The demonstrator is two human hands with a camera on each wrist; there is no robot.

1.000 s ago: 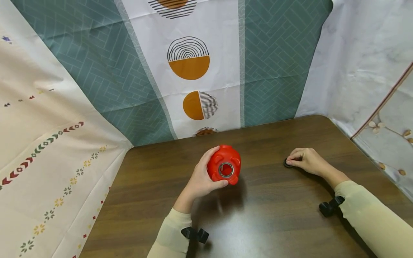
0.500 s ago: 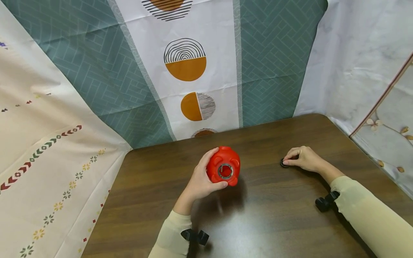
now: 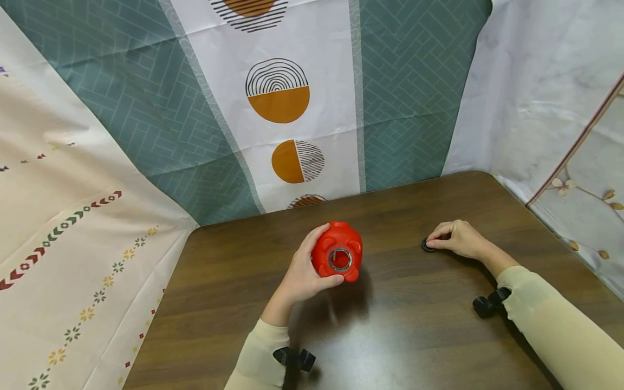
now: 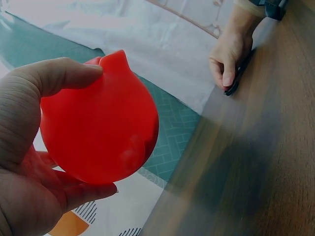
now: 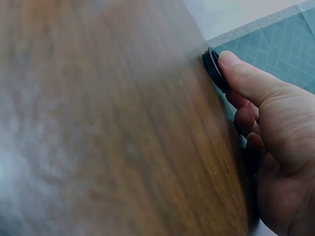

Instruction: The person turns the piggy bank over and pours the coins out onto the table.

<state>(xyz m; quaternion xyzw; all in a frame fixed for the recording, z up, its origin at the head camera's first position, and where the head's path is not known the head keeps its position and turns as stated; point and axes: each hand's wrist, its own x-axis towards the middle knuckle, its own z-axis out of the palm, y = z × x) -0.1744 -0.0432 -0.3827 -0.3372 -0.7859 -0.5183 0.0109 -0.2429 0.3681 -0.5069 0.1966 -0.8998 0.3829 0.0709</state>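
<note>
near the middle of the brown wooden table (image 3: 390, 309), raised above its surface, a rounded red object (image 3: 338, 239) sits in the person's left hand (image 3: 306, 273). the thumb is on one side of it and the fingers curl around the other, gripping its body; in the left wrist view the thumb lies beside a stubby bump at the top, while a finger supports it from underneath. the red object turns a round opening with a metal rim (image 3: 331, 260) toward the head camera, and a dark shadow falls on the wood close by. well apart, toward the table's far right part, the right hand (image 3: 458, 240) pinches a small black disc (image 3: 426, 246) between thumb and fingertips, the other fingers bent in behind. the disc is right at the tabletop; whether it touches the wood cannot be told. both arms wear pale sleeves (image 3: 560, 319), each with a black camera (image 3: 483, 306) strapped at the wrist. behind the table hangs a teal and white cloth (image 3: 409, 97), with a cream patterned cloth (image 3: 58, 179) at the left and a pale marbled cloth (image 3: 531, 97) at the right.
</note>
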